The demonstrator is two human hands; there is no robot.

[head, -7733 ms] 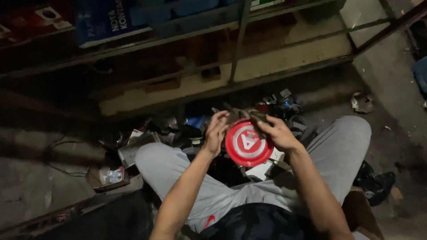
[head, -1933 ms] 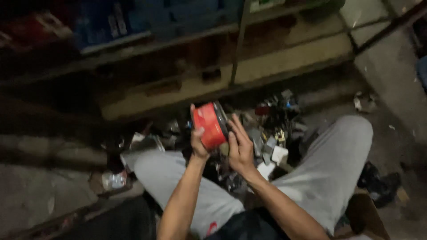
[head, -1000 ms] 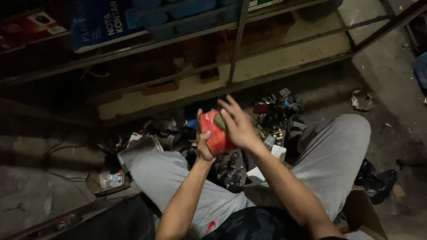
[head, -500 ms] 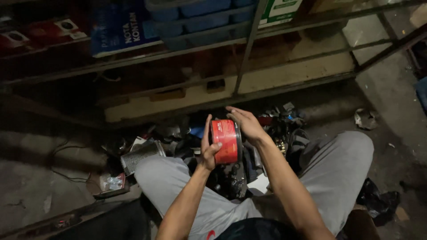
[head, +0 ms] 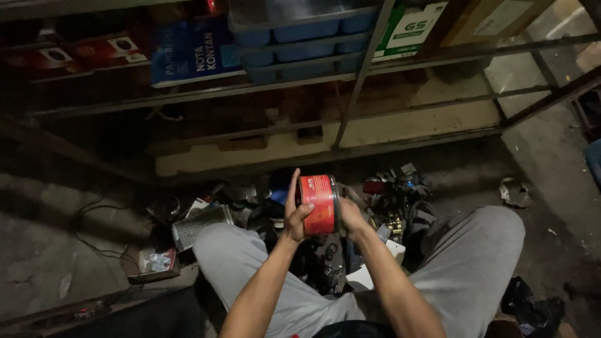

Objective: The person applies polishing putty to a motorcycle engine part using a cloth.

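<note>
I hold a short round red tin (head: 318, 204) on its side, above my lap, with its curved wall toward me. My left hand (head: 295, 214) grips the tin's left end, thumb across the red wall. My right hand (head: 350, 215) presses against the right end, mostly hidden behind the tin. Both forearms reach up from the bottom of the view, between my knees in grey trousers (head: 476, 256).
Small metal parts and scraps (head: 391, 200) litter the floor in front of me. A perforated metal piece (head: 199, 225) lies by my left knee. Ahead stands a metal-framed shelf (head: 363, 69) with blue bins (head: 300, 31) and boxes (head: 194, 50). A concrete floor lies right.
The tin was face-up with both hands on its rim, then was lifted and turned onto its side. My right hand has slid from over the top to the tin's right end.
</note>
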